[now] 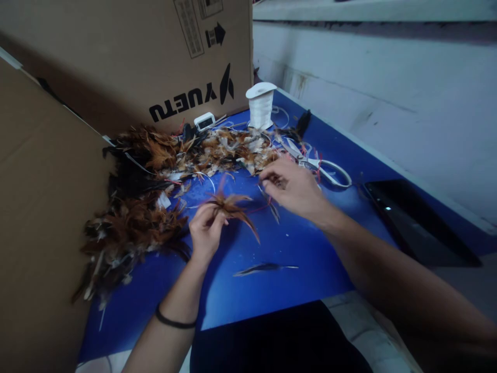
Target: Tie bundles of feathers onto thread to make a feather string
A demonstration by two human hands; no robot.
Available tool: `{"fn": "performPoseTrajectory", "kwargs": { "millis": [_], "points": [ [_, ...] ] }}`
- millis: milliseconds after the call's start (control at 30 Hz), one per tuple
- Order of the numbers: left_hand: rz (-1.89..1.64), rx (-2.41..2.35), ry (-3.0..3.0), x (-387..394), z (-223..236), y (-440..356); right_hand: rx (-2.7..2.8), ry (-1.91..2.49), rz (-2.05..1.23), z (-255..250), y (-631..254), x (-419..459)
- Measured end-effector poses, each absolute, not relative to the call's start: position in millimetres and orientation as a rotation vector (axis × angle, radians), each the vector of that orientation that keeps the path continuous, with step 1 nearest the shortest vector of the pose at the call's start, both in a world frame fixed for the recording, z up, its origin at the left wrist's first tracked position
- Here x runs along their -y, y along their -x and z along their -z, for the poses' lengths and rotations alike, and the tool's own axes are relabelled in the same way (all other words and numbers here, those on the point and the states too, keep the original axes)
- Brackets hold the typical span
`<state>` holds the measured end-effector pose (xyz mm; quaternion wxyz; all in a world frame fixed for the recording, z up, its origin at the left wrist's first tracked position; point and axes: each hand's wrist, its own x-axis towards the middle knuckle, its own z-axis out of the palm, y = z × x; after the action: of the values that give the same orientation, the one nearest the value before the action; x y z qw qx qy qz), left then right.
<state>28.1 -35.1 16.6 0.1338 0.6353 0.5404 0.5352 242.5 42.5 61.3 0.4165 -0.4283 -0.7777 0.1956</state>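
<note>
My left hand (205, 228) pinches a bunch of brown feathers (232, 206) by its base, the tips fanned out to the right. To the right and a little farther off, my right hand (289, 184) is closed with its fingers curled; what it holds, if anything, I cannot make out. A thin reddish strand (259, 209) runs from the bunch toward the space below that hand. Just beyond the right hand lie scissors with pale handles (334, 175), partly covered by it. A single dark feather (266, 268) rests on the blue tabletop (310, 259) nearer to me.
Loose feathers lie heaped at the left (135, 223) and along the back (221, 150). A white spool (261, 106) stands behind them beside a small white digital display (204, 121). Cardboard boxes (116, 62) wall the left and back. A dark tablet-like device (419, 223) lies right.
</note>
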Motion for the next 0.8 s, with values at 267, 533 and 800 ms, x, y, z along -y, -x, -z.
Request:
{"fn": "performPoseTrajectory", "kwargs": {
  "millis": [267, 533, 800],
  "points": [
    [-1.72, -1.437, -1.031, 22, -14, -24, 1.805, 1.902, 0.117, -79, -296, -67],
    [-1.773, -1.384, -0.973, 19, -16, -21, 2.04, 2.385, -0.167, -67, -307, -85],
    [-1.748, -1.394, -0.994, 18, -12, -16, 2.008, 2.301, -0.121, -61, -309, -86]
  ]
}}
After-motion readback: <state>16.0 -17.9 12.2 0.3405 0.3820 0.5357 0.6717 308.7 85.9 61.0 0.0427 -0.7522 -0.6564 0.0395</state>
